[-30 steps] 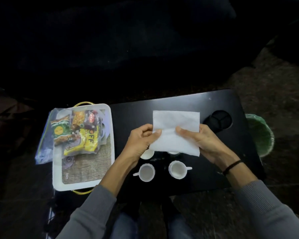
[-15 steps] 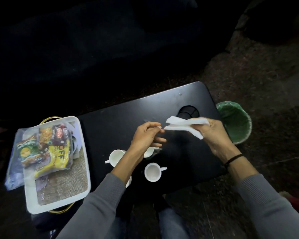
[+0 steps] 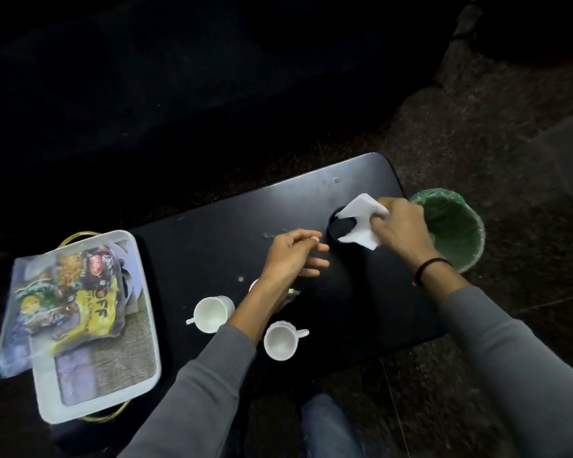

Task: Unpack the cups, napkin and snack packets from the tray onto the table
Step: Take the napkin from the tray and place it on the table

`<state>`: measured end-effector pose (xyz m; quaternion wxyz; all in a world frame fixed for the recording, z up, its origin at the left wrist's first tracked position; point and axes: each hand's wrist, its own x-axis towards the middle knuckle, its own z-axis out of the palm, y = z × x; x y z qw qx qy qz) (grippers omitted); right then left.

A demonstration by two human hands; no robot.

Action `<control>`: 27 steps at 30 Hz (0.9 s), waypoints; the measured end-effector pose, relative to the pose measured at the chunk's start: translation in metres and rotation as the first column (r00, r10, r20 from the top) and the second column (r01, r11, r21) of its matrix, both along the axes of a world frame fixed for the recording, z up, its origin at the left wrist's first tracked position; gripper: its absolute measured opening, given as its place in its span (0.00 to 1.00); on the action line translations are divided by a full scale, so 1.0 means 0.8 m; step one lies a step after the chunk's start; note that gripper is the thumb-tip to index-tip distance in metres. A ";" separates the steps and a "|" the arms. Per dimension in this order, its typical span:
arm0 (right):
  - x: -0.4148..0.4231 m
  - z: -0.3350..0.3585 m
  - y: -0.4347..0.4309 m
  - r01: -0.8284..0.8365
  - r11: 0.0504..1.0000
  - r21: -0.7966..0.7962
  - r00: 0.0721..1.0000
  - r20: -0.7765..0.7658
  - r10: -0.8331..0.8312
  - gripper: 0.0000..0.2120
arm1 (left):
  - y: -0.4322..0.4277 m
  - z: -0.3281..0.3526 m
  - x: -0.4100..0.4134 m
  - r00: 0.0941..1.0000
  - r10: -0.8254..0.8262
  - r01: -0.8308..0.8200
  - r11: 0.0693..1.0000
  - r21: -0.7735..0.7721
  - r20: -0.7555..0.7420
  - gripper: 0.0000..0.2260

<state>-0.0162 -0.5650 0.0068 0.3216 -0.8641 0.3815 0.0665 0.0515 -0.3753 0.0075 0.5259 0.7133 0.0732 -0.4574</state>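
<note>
Black table (image 3: 212, 233) carries white cups (image 3: 211, 314). At 2 o'clock the right hand (image 3: 399, 226) grasps a folded white napkin (image 3: 361, 223); the left hand (image 3: 291, 256) is released, empty.

Two white cups stand in full view on the tabletop (image 3: 212, 233), one (image 3: 211, 313) with its handle to the left and one (image 3: 281, 340) with its handle to the right. A third white rim (image 3: 254, 284) peeks from behind the forearm; whether more cups hide there cannot be told. There is one white napkin (image 3: 361, 221), one white tray (image 3: 143, 325), one clear bag of snack packets (image 3: 70, 302) with about three packets inside, one green bin (image 3: 450, 226), and two hands, left (image 3: 290, 256) and right (image 3: 401, 226).
</note>
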 end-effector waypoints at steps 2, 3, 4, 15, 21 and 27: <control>0.006 -0.008 0.001 -0.032 0.999 0.013 0.999 -0.011 0.032 0.06 | -0.001 -0.002 0.002 1.000 0.004 -0.004 1.000 0.009 0.001 0.10; 0.007 -0.011 0.002 -0.044 0.999 0.020 0.999 -0.016 0.044 0.04 | -0.001 -0.003 0.002 1.000 0.005 -0.005 1.000 0.012 0.000 0.11; 0.008 -0.013 0.002 -0.038 0.999 0.027 0.999 -0.024 0.039 0.07 | -0.002 -0.003 0.002 1.000 0.007 -0.007 1.000 0.016 -0.001 0.11; -0.003 -0.004 0.012 -0.037 0.998 -0.041 0.999 -0.014 0.036 0.11 | -0.005 0.008 -0.008 1.000 -0.002 0.002 1.000 0.027 0.000 0.10; -0.017 0.030 0.056 -0.095 0.981 -0.171 0.983 0.137 0.119 0.10 | 0.011 0.027 -0.017 0.999 0.038 -0.038 0.999 -0.002 -0.010 0.10; -0.005 0.044 0.125 -0.239 0.963 -0.124 0.950 0.176 0.259 0.06 | 0.057 0.037 -0.014 0.996 0.090 -0.090 0.996 -0.017 -0.003 0.10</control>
